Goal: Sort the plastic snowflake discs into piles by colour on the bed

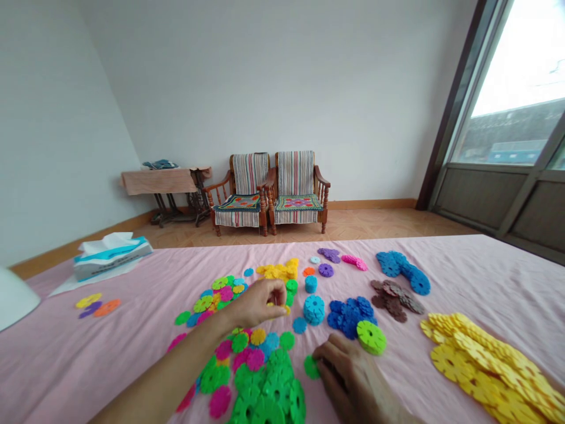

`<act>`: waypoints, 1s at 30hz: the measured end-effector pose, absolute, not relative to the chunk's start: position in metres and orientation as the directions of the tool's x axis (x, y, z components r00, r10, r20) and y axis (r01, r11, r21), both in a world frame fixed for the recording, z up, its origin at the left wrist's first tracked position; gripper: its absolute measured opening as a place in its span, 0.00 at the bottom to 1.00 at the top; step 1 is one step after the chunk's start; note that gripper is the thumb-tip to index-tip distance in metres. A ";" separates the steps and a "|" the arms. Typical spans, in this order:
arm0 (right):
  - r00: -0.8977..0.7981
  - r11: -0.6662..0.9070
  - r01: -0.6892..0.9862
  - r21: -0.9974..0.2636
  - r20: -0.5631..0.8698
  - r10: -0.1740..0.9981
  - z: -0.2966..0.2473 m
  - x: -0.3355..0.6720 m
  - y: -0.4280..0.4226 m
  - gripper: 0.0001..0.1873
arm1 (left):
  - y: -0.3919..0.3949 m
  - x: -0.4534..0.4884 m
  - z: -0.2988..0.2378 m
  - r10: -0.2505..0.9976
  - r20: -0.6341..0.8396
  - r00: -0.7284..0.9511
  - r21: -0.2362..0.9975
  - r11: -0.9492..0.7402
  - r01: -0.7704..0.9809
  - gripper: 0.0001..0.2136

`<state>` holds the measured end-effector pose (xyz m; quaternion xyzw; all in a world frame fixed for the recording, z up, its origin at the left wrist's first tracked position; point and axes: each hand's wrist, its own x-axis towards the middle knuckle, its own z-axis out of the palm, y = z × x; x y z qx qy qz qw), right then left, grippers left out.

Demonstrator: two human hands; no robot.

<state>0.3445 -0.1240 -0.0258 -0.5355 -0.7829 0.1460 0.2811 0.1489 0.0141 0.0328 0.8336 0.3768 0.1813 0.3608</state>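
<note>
My left hand reaches over a mixed pile of small plastic snowflake discs and pinches a small yellow disc between thumb and fingertips. My right hand rests knuckles-up on the pink cloth, its curled fingertips touching a small green disc. Just past it sits a lime-green stack of discs. A cyan stack stands between the two hands.
Sorted heaps lie around: green discs near me, dark blue, brown, light blue, large yellow, small yellow, purple. A tissue pack lies far left. Two wooden chairs stand by the wall.
</note>
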 end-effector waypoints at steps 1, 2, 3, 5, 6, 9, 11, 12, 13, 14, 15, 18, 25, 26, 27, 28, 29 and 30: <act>-0.271 0.382 0.756 -0.531 0.278 0.922 -0.026 0.345 -0.124 0.10 | 0.024 0.149 0.031 0.822 0.075 0.564 0.767 -0.409 0.495 0.06; -0.271 0.380 0.757 -0.532 0.274 0.923 -0.025 0.345 -0.124 0.10 | 0.034 0.149 0.028 0.869 0.116 0.480 0.782 -0.378 0.496 0.07; -0.272 0.379 0.758 -0.531 0.271 0.924 -0.025 0.345 -0.124 0.10 | 0.045 0.150 0.025 0.900 0.148 0.411 0.787 -0.359 0.502 0.06; -0.273 0.379 0.760 -0.529 0.269 0.924 -0.025 0.345 -0.124 0.10 | 0.065 0.154 0.017 0.935 0.191 0.299 0.782 -0.329 0.529 0.06; -0.276 0.381 0.759 -0.529 0.268 0.923 -0.024 0.345 -0.124 0.10 | 0.074 0.157 0.014 0.945 0.205 0.253 0.777 -0.315 0.545 0.07; -0.279 0.385 0.754 -0.532 0.270 0.921 -0.025 0.345 -0.124 0.09 | 0.091 0.164 0.006 0.959 0.234 0.161 0.752 -0.283 0.595 0.06; -0.279 0.386 0.756 -0.529 0.273 0.921 -0.026 0.345 -0.123 0.09 | 0.093 0.167 0.006 0.960 0.247 0.135 0.730 -0.276 0.626 0.05; -0.279 0.387 0.757 -0.526 0.276 0.920 -0.026 0.345 -0.123 0.09 | 0.092 0.166 0.007 0.959 0.254 0.129 0.718 -0.276 0.639 0.04; -0.281 0.390 0.758 -0.523 0.278 0.919 -0.026 0.345 -0.123 0.09 | 0.090 0.165 0.009 0.957 0.263 0.126 0.706 -0.280 0.651 0.03; -0.283 0.393 0.757 -0.522 0.280 0.917 -0.026 0.346 -0.123 0.09 | 0.086 0.162 0.011 0.954 0.272 0.128 0.694 -0.287 0.660 0.02; -0.284 0.396 0.754 -0.524 0.284 0.916 -0.026 0.346 -0.122 0.09 | 0.081 0.159 0.014 0.950 0.281 0.135 0.683 -0.297 0.667 0.01; -0.283 0.398 0.746 -0.534 0.288 0.915 -0.026 0.345 -0.123 0.09 | 0.061 0.145 0.019 0.937 0.269 0.222 0.664 -0.347 0.662 0.03; -0.276 0.375 0.744 -0.553 0.257 0.926 -0.026 0.346 -0.126 0.10 | 0.007 0.109 0.027 0.802 -0.026 0.597 0.621 -0.454 0.638 0.03; -0.276 0.375 0.744 -0.554 0.256 0.926 -0.026 0.346 -0.126 0.10 | 0.002 0.106 0.028 0.787 -0.070 0.613 0.608 -0.454 0.652 0.05; -0.277 0.375 0.743 -0.554 0.255 0.926 -0.026 0.346 -0.125 0.10 | -0.003 0.103 0.029 0.778 -0.103 0.619 0.593 -0.451 0.666 0.07; -0.277 0.375 0.743 -0.554 0.255 0.926 -0.025 0.346 -0.125 0.11 | -0.006 0.101 0.030 0.770 -0.129 0.625 0.578 -0.454 0.679 0.08; -0.276 0.374 0.743 -0.554 0.255 0.927 -0.025 0.345 -0.125 0.11 | -0.008 0.100 0.031 0.764 -0.141 0.630 0.562 -0.462 0.686 0.09; -0.274 0.373 0.744 -0.554 0.255 0.927 -0.025 0.345 -0.124 0.11 | -0.010 0.099 0.031 0.758 -0.140 0.637 0.549 -0.476 0.687 0.09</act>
